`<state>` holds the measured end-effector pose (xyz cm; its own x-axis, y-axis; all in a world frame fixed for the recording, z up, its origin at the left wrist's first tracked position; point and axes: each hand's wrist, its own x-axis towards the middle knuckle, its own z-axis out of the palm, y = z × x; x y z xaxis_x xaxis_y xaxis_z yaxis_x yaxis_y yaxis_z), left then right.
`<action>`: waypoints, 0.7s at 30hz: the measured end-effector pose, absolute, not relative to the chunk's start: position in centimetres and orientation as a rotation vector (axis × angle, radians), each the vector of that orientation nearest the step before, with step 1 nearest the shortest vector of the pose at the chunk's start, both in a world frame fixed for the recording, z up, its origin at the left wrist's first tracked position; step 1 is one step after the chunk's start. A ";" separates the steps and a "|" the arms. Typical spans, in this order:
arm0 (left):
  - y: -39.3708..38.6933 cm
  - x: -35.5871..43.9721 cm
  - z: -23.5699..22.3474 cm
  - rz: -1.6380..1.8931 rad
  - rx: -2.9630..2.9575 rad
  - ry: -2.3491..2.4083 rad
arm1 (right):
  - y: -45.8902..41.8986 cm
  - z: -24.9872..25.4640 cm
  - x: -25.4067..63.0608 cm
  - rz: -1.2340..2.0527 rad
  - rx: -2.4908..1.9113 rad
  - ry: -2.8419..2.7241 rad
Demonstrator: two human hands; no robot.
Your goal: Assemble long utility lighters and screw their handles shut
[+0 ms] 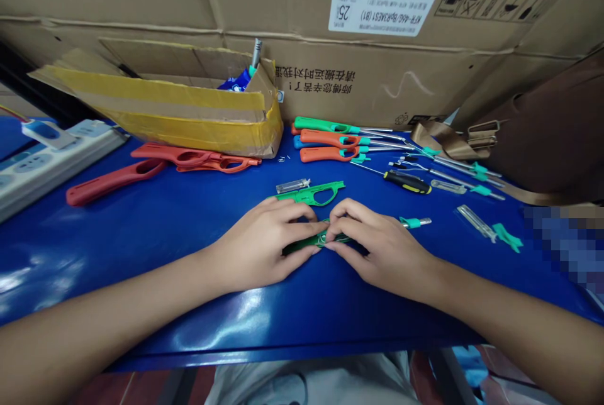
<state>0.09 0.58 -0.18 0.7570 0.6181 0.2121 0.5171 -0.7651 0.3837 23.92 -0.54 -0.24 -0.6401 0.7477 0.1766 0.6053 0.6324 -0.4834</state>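
So the green lighter shell [302,242] is right at the middle of the blue table [330,323], caught between both hands. Its long axis runs pretty much left to right, tipped up a touch toward the right, so it sits nearly in line with the two sets of fingertips. That's what matters here imo: the hands face each other along its length, not across it.

The left hand [267,243] has the left part, thumb on the near side, fingers on the far side, clamped around it. The right hand [382,244] pinches near the middle, where thin wire-like bits show. Can't tell if those fingertips also have some tiny part, too small to make out. Right hand's the closer one to the teal-clipped nozzle [415,222] poking out beyond it. That lines up with the shell, but the hand hides any join.

Just past the fingers there's a loose green handle half [307,195], roughly parallel, with a clear fuel tank [292,187] right beside it. Farther back: orange-handled lighters [315,155] and a black-and-yellow screwdriver [409,182]. Red handles [113,183] lie off left, and a teal trigger piece [507,238] well off right.
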 end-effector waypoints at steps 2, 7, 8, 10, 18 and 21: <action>0.5 0.0 -0.2 0.460 2.658 0.882 | -0.3 0.2 24.2 0.705 -1.076 -2.403; 0.5 0.0 -0.2 0.451 2.675 0.886 | 0.6 1.8 25.6 1.177 -1.176 -2.227; 0.5 0.0 -0.2 0.456 2.678 0.885 | 0.8 2.0 25.8 1.247 -1.187 -2.219; 0.5 0.0 -0.1 0.464 2.679 0.884 | 1.0 2.0 26.1 1.303 -1.184 -2.239; 0.6 0.0 -0.2 0.469 2.682 0.870 | 1.0 0.5 25.9 0.753 -1.093 -2.464; 0.6 0.1 -0.2 0.481 2.682 0.869 | 1.1 0.6 25.9 0.714 -1.038 -2.491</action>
<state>0.06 0.63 -0.19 0.7638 0.6052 0.2244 0.5117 -0.7796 0.3610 25.91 1.10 0.61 -0.6714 0.7311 0.1215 0.5557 0.6050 -0.5702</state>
